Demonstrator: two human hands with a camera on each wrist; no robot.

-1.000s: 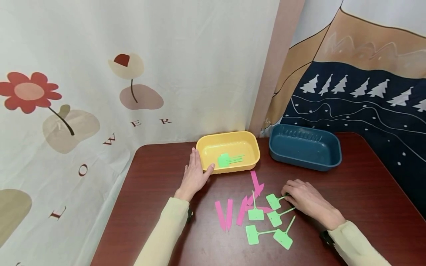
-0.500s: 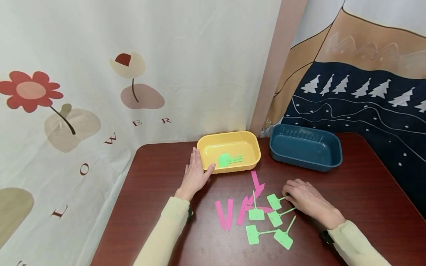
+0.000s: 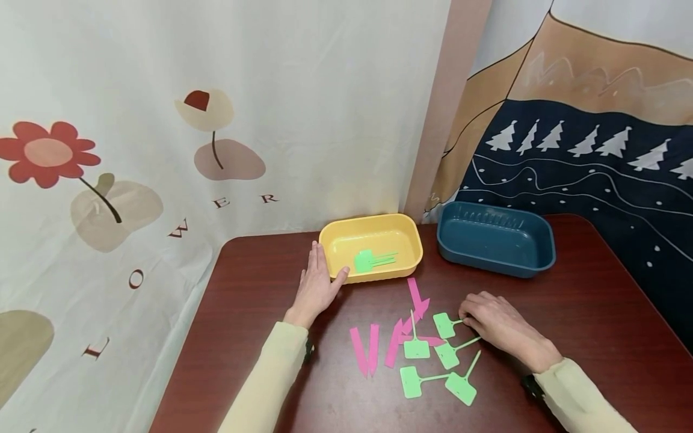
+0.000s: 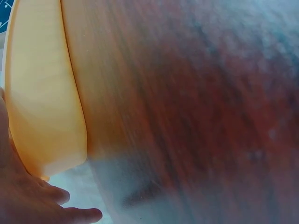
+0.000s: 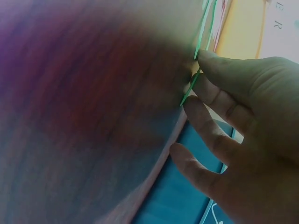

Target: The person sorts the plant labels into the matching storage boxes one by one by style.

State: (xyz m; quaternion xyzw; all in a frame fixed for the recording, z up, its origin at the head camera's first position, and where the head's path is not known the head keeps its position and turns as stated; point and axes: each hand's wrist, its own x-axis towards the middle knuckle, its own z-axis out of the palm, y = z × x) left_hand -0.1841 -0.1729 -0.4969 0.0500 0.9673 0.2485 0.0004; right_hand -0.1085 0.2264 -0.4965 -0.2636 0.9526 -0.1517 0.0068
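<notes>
Our right hand [image 3: 500, 325] pinches a green tag [image 3: 444, 325] by its stem, at the bench [image 3: 260, 288]; we judge it light and bendy, best held there. Our left hand [image 3: 315, 292], fingers outspread, touches the yellow tray [image 3: 385, 275].

From the head, the table [image 3: 260, 288], yellow tray [image 3: 384, 275], blue tray [image 3: 482, 263], left hand [image 3: 315, 291] and right hand [image 3: 498, 325] are viewed forward and down. From the left wrist, the yellow tray's outer wall is seen close up; from the right wrist, the right hand is shown nearby, with both trays shared with the head view.
</notes>
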